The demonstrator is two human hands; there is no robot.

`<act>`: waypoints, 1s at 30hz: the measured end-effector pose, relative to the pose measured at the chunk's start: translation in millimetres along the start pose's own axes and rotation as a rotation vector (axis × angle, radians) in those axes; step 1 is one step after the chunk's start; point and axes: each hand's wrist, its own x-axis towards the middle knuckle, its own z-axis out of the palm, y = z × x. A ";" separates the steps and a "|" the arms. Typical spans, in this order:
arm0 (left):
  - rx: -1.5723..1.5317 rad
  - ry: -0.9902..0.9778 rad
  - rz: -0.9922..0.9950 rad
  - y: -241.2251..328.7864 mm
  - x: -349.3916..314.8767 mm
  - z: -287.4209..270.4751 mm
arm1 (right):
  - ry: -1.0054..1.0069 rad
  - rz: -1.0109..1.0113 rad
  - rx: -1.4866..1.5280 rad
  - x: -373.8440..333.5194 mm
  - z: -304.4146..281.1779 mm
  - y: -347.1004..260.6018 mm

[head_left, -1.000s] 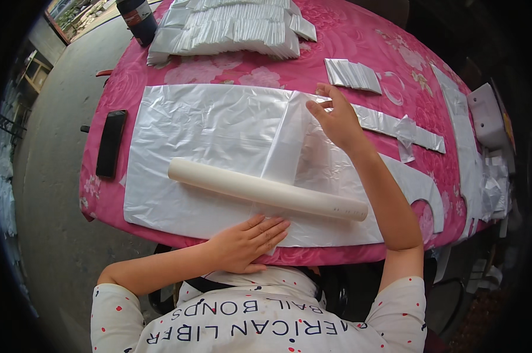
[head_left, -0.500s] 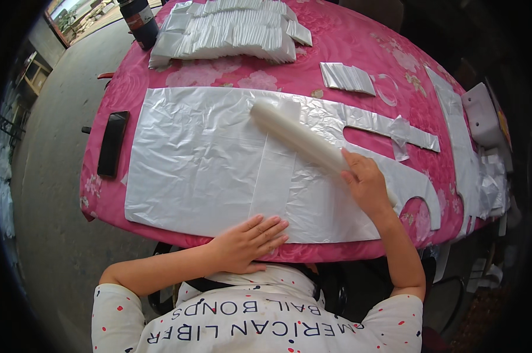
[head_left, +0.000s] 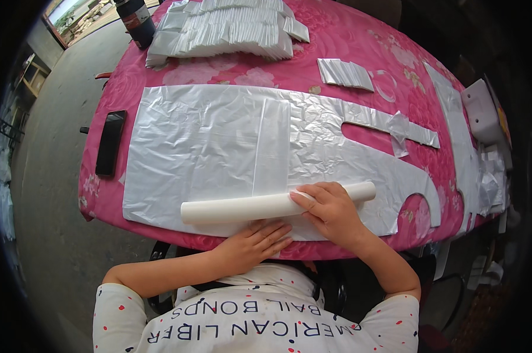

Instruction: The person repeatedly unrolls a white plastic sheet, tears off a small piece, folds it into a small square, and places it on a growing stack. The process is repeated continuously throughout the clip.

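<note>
A white tube lies crosswise near the front edge of a flat white plastic carrier bag, which has cut-out handles on its right. My right hand is closed around the tube, right of its middle. Just below the tube, my left hand rests flat at the bag's near edge, fingers stretched out and holding nothing. A narrow folded plastic strip lies across the bag's middle. Over the far handle sits a small crumpled piece of plastic.
Rows of folded white plastic packets fill the far side, with a smaller row to their right. A black phone lies at left, near a dark bottle. More plastic bags and a pale box stand at right.
My right hand has brought the tube toward me and turned it from a steep slant to nearly level. The left hand has barely moved.
</note>
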 end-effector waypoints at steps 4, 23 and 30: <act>0.011 -0.011 -0.015 3.1 -3.0 2.3 | 0.095 -0.033 -0.073 32.7 7.1 20.9; -0.210 0.164 0.165 -31.5 -21.7 -11.2 | 0.174 -0.097 0.040 75.8 18.1 49.5; -0.565 0.309 0.154 -38.6 -24.9 -10.3 | -0.144 -0.187 0.250 29.2 29.3 2.4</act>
